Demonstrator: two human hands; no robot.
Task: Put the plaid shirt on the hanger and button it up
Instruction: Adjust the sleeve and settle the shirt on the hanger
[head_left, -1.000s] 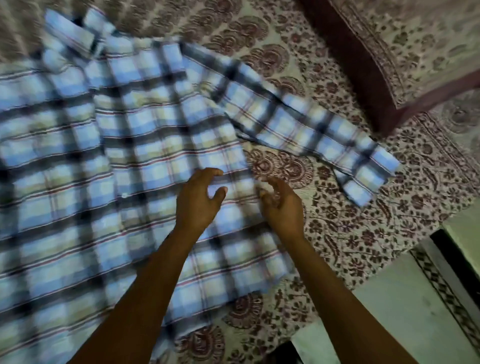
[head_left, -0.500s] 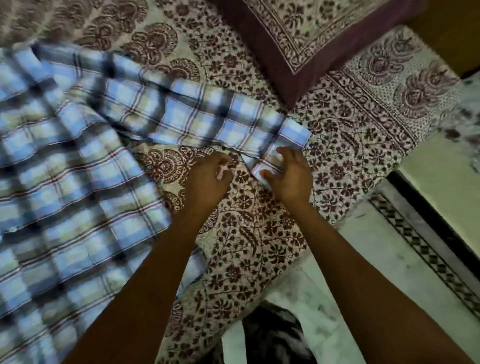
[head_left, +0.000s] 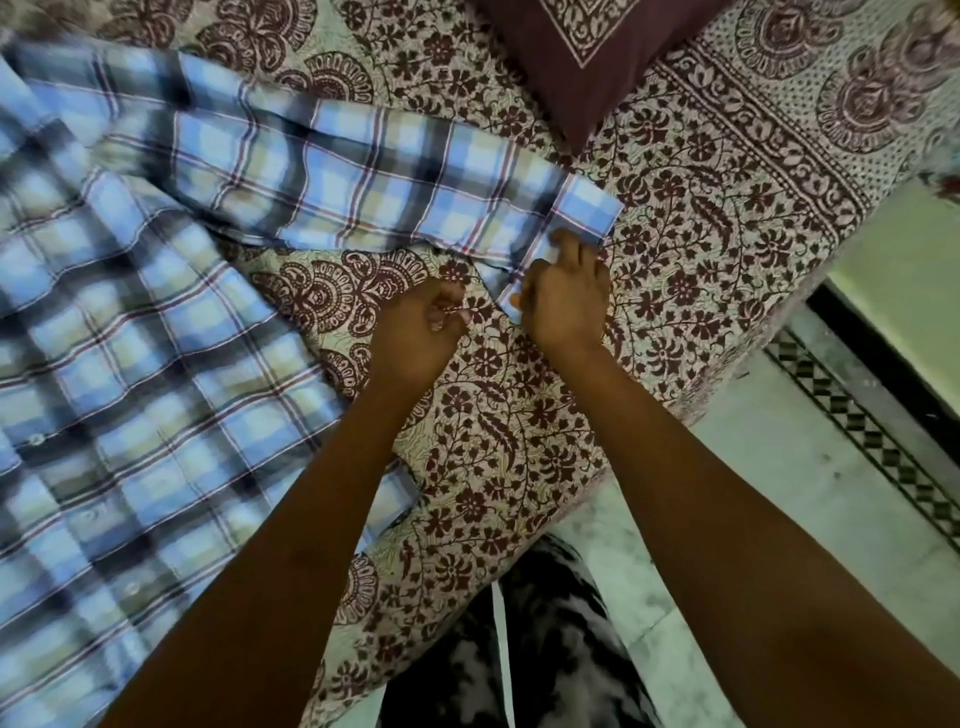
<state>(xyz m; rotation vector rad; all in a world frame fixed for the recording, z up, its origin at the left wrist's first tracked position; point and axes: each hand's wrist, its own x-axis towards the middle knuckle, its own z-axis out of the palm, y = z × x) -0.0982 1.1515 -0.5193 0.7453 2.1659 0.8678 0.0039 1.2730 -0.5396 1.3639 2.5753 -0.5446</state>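
A plaid shirt (head_left: 156, 322) in blue, cream and dark checks lies spread across a bed covered by a maroon floral bedsheet (head_left: 691, 208), its body filling the left of the view and one sleeve (head_left: 363, 176) stretched out to the right. A person leans over the edge of the bed, both bare forearms reaching forward. The right hand (head_left: 563, 304) rests on the cuff (head_left: 582, 210) at the sleeve's end, its fingers curled over the fabric and the thumb pinching the cuff's lower edge. The left hand (head_left: 421, 327) sits just beside it on the bedsheet, its fingers curled inward; whether they pinch a bit of cloth or nothing at all cannot be told. Small white buttons (head_left: 36, 440) show along the shirt's front at the left. A maroon-bordered pillow (head_left: 571, 67) lies at the head of the bed, near the cuff but apart from it. Pale floor tiles (head_left: 810, 483) with a dark patterned border run along the right of the bed. Black-and-white patterned clothing (head_left: 561, 649) on the person shows at the bottom edge.
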